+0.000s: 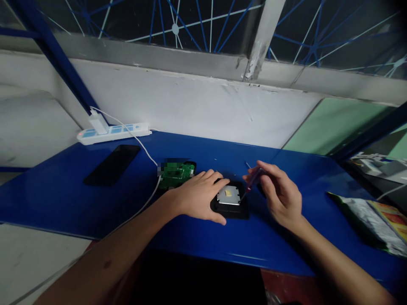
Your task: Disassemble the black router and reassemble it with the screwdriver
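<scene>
A small black device (pixel 233 209) with a silver metal plate (pixel 228 195) on top lies on the blue table (pixel 79 199). My left hand (pixel 199 195) grips its left side, thumb along the front edge and fingers over the back. My right hand (pixel 278 192) is closed on a thin screwdriver (pixel 252 183) with a reddish handle, its tip touching the right edge of the plate. A green circuit board (pixel 176 173) lies just left of my left hand.
A black phone (pixel 112 164) lies flat at the left. A white power strip (pixel 112 132) with a charger plugged in sits against the wall, its white cable (pixel 149 199) running past the board. Printed packets (pixel 375 218) lie at the right edge.
</scene>
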Action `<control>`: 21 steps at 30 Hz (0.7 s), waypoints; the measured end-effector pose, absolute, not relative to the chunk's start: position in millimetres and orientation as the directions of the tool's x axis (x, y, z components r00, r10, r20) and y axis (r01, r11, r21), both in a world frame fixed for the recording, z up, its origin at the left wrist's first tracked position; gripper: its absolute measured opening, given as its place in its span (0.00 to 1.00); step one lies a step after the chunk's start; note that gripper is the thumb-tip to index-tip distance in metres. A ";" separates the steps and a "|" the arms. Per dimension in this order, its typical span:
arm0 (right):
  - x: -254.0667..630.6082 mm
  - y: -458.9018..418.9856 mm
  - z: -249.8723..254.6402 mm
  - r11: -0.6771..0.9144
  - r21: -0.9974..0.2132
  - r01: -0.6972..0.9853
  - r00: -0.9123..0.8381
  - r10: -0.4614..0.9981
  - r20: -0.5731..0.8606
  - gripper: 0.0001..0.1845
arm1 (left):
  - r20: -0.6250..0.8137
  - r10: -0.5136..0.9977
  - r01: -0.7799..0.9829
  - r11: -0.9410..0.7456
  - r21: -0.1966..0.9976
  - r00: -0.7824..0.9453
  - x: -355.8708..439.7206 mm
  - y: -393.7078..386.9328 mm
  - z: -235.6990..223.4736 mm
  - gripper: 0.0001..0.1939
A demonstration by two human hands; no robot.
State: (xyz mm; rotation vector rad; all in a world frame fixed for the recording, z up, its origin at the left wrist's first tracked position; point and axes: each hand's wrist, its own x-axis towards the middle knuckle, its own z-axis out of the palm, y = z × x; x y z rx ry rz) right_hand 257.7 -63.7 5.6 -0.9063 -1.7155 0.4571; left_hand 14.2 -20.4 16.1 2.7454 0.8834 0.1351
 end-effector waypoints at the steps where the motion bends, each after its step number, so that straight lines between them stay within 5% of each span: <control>1: 257.4 -63.0 4.7 0.647 -0.678 0.349 -0.113 0.747 0.655 0.24 | 0.004 0.583 0.562 -0.784 0.264 0.812 14.2 -20.5 16.2 0.53; 6: 257.7 -61.0 2.7 0.694 -0.601 0.396 -0.100 0.684 0.723 0.25 | 0.024 0.582 0.558 -0.790 0.255 0.813 14.0 -20.6 14.8 0.52; 13: 254.5 -66.0 4.4 0.673 -0.666 0.320 -0.122 0.727 0.676 0.24 | -0.037 0.581 0.567 -0.776 0.275 0.813 14.1 -20.7 18.3 0.52; 21: 257.4 -60.7 1.2 0.736 -0.486 0.471 -0.102 0.593 0.799 0.26 | -0.038 0.581 0.568 -0.776 0.273 0.813 15.3 -21.4 20.8 0.52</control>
